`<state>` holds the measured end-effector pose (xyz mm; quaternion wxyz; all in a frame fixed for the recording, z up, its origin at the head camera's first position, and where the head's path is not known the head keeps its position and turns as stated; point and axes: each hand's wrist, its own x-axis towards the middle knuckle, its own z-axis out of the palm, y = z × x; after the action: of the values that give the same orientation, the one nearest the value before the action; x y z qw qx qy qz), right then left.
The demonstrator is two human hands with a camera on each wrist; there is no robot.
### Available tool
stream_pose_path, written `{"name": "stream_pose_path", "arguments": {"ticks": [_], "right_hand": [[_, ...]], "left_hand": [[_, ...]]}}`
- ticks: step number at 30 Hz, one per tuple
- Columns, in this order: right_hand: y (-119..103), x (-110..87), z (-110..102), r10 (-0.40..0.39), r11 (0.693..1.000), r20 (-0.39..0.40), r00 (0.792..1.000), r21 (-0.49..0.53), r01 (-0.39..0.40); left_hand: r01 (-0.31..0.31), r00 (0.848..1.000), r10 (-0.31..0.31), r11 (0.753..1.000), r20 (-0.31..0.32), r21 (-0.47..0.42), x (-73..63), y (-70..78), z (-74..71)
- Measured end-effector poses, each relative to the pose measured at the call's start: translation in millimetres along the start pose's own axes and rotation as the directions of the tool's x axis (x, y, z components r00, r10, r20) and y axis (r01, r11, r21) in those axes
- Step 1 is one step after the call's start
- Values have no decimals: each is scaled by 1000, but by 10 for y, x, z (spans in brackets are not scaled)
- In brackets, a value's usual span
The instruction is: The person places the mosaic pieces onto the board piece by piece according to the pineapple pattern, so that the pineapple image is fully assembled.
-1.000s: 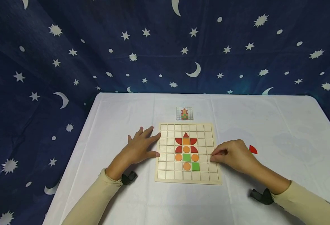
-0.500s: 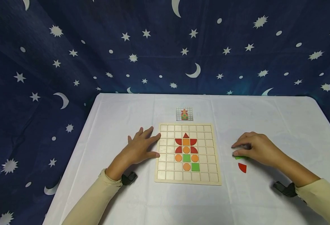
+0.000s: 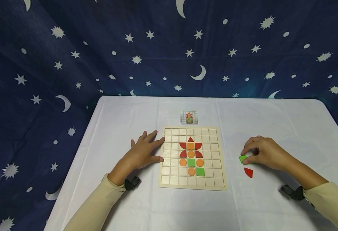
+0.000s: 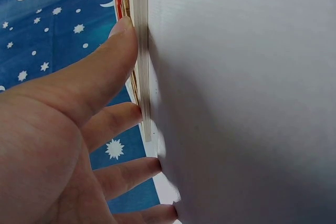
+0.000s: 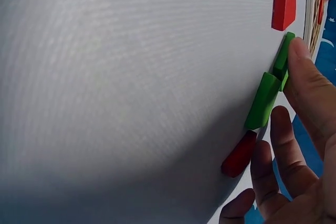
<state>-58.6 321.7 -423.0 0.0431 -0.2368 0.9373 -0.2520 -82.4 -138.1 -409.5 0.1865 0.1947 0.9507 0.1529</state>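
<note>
My right hand (image 3: pixel 262 154) is over loose pieces to the right of the board, thumb and index finger pinching a green tile (image 3: pixel 242 159). In the right wrist view the thumb lies against this green tile (image 5: pixel 283 59), with another green tile (image 5: pixel 262 100) beside it. One red quarter-circle tile (image 3: pixel 248 172) lies just in front of the hand; another red tile (image 5: pixel 239 153) shows near the curled fingers in the right wrist view, hidden in the head view. My left hand (image 3: pixel 143 150) rests with fingers spread, thumb and index fingertip touching the left edge of the wooden grid board (image 3: pixel 169 179).
On the board, red, orange and green tiles form a figure, with an orange square (image 3: pixel 190 146) below a red triangle (image 3: pixel 190 139) and a green square (image 3: pixel 200 172) lowest right. Behind the board lies a small pattern card (image 3: pixel 189 117). A white cloth (image 3: pixel 134 205) covers the table.
My right hand has moved from the board's right edge out to the loose tiles, and more of the green tile now shows between its fingertips. My left hand stays put.
</note>
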Motion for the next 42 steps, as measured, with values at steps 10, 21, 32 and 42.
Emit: {"name": "stream_pose_path", "arguments": {"ticks": [10,21,32,42], "right_hand": [[-31,31,-18,139,990,81,987,-4,-139],[-109,60,58,100,975,53,994,193,-108],[-542,365,202,70,940,194,978,317,-130],[-1030,658,464,25,871,214,976,475,-127]], "left_hand": [[-7,1000,7,1000,-6,10,8,-15,27],[-3,1000,3,1000,-3,10,6,-9,19],[-3,1000,3,1000,2,12,9,-8,13],[-1,1000,1,1000,3,8,11,-14,20]]}}
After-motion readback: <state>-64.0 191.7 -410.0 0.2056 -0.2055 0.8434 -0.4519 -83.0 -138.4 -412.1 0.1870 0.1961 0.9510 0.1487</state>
